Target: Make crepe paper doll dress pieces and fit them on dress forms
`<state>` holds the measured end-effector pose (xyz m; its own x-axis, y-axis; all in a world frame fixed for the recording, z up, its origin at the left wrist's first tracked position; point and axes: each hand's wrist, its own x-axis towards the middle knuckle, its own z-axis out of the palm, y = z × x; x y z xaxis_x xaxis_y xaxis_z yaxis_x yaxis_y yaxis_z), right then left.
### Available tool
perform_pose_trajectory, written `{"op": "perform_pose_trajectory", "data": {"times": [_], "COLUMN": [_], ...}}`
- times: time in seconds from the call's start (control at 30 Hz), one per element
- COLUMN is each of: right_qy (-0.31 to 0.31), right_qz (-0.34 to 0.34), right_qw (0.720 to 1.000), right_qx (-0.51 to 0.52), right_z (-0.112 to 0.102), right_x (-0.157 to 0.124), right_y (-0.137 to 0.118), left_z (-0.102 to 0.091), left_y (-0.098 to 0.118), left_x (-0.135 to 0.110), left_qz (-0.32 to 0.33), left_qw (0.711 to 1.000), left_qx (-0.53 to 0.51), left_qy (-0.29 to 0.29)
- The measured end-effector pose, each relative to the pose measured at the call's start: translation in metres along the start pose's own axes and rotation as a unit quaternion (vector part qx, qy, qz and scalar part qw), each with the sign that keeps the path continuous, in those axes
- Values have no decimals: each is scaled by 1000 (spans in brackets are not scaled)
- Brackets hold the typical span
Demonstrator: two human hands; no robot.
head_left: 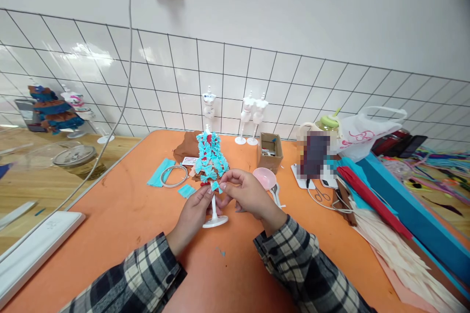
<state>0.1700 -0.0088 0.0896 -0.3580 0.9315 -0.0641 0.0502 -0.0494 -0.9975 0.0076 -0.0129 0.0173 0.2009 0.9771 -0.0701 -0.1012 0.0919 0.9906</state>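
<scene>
A small white mannequin stand (215, 219) stands on the orange table (128, 225), dressed in layers of turquoise paper bows with red bits (211, 156). My left hand (193, 215) is closed around the stand's pole just under the skirt. My right hand (246, 194) pinches a small turquoise paper bow (216, 186) against the skirt's lower edge. Both sleeves are black-and-white plaid.
Turquoise paper strips (161, 172), a roll of clear tape (173, 176), brown fabric (187, 149), bare white mannequin stands (251, 117), a small cardboard box (270, 152), a pink dish (265, 178), a phone on a stand (316, 156), scissors (322, 196), and stacked coloured paper sheets (389, 205) lie around.
</scene>
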Motion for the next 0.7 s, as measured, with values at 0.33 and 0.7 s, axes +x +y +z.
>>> {"op": "perform_pose_trajectory", "data": {"times": [0.33, 0.7], "right_qy": [-62, -127], "right_qz": [-7, -25], "right_qw": [993, 989], "right_qx": [103, 75], "right_z": [7, 4], "right_x": [-5, -9], "right_y": [-5, -5], "left_z": [3, 6], "left_y": [7, 16], "left_x": [-2, -7], "left_qz": [45, 95], "left_qw": [995, 984], "left_qx": [79, 108], "left_qy": [41, 101]}}
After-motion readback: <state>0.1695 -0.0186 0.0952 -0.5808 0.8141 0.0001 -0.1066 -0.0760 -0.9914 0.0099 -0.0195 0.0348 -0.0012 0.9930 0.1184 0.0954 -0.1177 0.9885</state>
